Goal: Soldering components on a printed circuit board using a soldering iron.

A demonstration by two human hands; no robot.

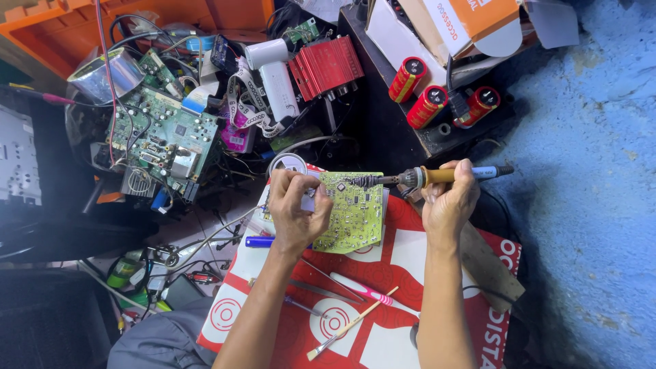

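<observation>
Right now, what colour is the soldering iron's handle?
Orange and blue soldering iron, in the head view.

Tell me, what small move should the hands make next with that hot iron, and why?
Probably ease the soldering iron in the right hand a little further left, down onto the joint. Its tip already lies over the top edge of the green circuit board, which the left hand steadies on the red and white card.

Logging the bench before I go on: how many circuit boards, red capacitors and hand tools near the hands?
Green circuit boards: 2, one under the left hand at, one larger at
Red cylindrical capacitors: 3
Soldering iron in the right hand: 1
Small brush: 1
Total: 7
</observation>
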